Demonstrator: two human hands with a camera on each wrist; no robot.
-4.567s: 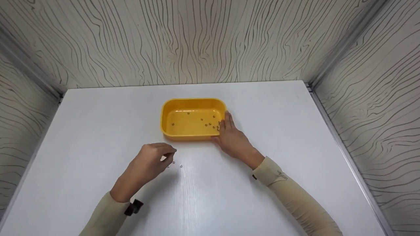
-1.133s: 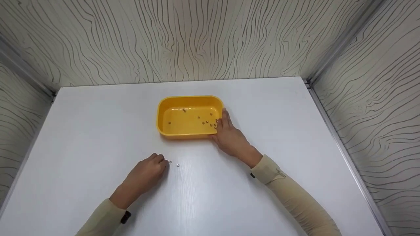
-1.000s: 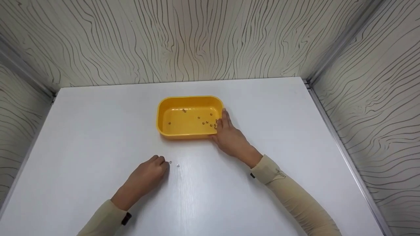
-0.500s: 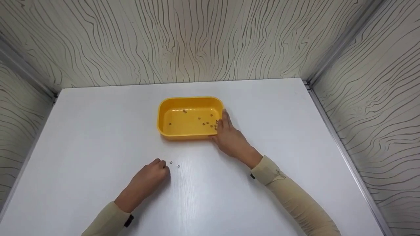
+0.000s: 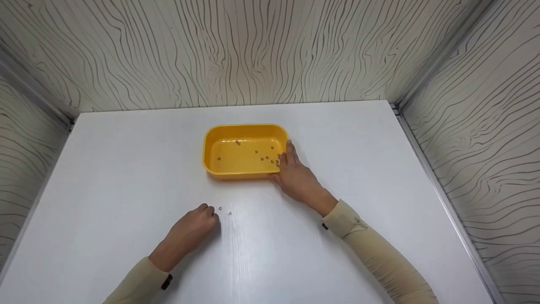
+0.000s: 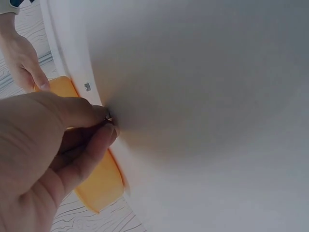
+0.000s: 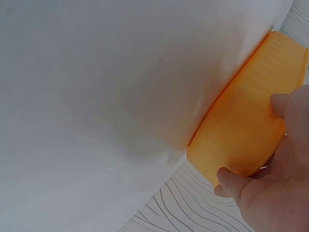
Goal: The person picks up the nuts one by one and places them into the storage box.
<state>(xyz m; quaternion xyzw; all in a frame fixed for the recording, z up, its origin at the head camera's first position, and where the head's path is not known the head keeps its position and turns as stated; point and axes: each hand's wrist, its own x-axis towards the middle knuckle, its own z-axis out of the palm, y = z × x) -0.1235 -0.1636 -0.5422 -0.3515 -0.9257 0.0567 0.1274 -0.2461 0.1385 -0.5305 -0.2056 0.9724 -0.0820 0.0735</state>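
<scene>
On the table stands a yellow plastic container (image 5: 240, 174), with several small metal nuts (image 5: 262, 159) scattered over its bottom, mostly toward the right end. My right hand (image 5: 298, 179) grips its right front corner, fingers over the rim and thumb against the front wall (image 7: 241, 116). In front of the container, my left hand (image 5: 190, 232) is down at the tabletop, thumb and fingers pinching a tiny metal nut (image 6: 109, 116) that they mostly hide. Just right of those fingertips lie two loose nuts, a nearer one (image 5: 220, 208) and a farther one (image 5: 230, 213).
The white table (image 5: 126, 169) runs back to a wood-grain patterned wall (image 5: 253, 55), with similar panels at left and right. Metal frame rails (image 5: 447, 190) border its sides. A dark wrist device (image 5: 167, 281) sits at the left cuff.
My left hand, raised near the container 4.6 s ago, has come down to the loose nuts. One more nut shows at the container's back left. The right hand keeps its grip.
</scene>
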